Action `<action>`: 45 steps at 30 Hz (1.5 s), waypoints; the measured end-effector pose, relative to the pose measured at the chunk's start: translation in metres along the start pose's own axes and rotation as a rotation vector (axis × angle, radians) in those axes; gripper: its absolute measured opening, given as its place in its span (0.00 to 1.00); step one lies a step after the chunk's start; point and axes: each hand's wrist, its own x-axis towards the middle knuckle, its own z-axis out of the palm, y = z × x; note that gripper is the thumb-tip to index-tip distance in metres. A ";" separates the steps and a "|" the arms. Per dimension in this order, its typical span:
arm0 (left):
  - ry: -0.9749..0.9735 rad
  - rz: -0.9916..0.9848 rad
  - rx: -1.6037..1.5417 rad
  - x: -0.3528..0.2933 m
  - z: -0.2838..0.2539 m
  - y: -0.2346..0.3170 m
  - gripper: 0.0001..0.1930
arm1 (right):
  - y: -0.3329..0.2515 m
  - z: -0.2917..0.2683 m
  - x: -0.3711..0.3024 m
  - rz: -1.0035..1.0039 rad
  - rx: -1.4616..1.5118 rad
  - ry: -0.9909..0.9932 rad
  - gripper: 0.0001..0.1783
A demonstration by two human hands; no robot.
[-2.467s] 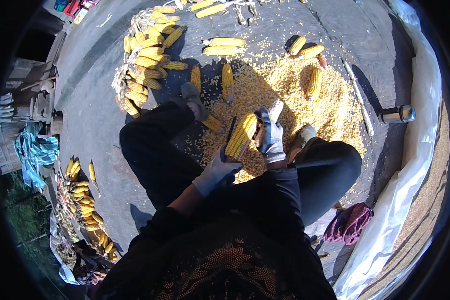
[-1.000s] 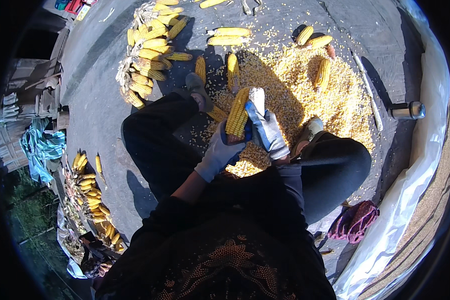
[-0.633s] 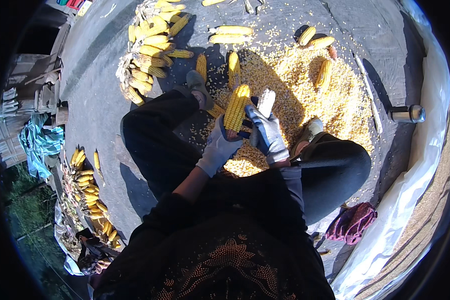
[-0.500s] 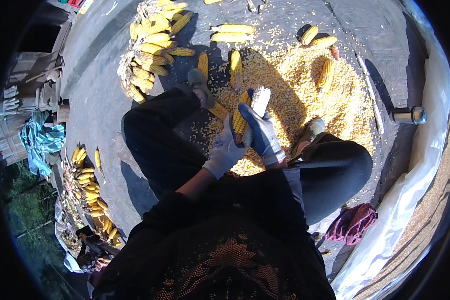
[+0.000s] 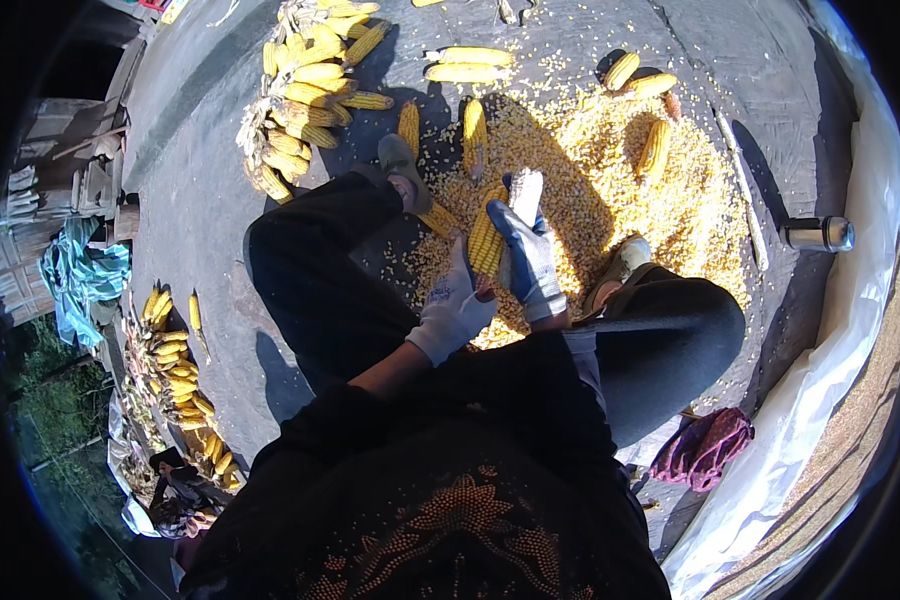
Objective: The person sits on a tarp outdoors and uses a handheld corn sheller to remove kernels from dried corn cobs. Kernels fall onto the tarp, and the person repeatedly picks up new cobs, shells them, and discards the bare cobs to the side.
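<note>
My gloved left hand (image 5: 454,312) is closed around the lower end of a yellow corn ear (image 5: 485,243), held upright between my knees. My right hand (image 5: 532,262), in a white and blue glove, grips a pale bare corncob (image 5: 526,192) whose top sticks out above the fingers. The cob lies close along the right side of the ear; their exact contact is hidden by the glove. Beneath and beyond both hands spreads a heap of loose yellow kernels (image 5: 580,195).
Piled corn ears (image 5: 310,95) lie at the far left, more ears (image 5: 180,375) at the left. Single ears (image 5: 467,72) lie beyond the heap. To the right are a stick (image 5: 740,190), a metal flask (image 5: 815,234), a maroon cloth (image 5: 703,448) and white sheeting (image 5: 820,390).
My left hand has moved down and closer in, to the ear's lower end. More of the ear's yellow side shows, and the right hand has shifted slightly along it.
</note>
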 end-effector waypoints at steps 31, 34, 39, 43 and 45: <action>-0.183 0.090 -0.520 0.000 -0.006 -0.036 0.37 | -0.017 -0.019 0.007 0.089 -0.101 0.101 0.20; -0.349 -0.170 -0.789 0.000 -0.014 -0.010 0.32 | -0.014 -0.032 0.011 0.071 -0.151 0.066 0.19; -0.249 -0.070 -0.484 -0.006 -0.015 -0.016 0.27 | -0.021 -0.018 0.009 0.082 -0.092 -0.007 0.18; -0.436 -0.261 -0.536 -0.020 -0.021 0.018 0.20 | -0.016 -0.011 0.008 0.014 0.010 0.417 0.13; -0.698 -0.436 -0.867 -0.021 -0.022 0.015 0.18 | -0.002 -0.020 0.020 -0.096 0.140 0.471 0.11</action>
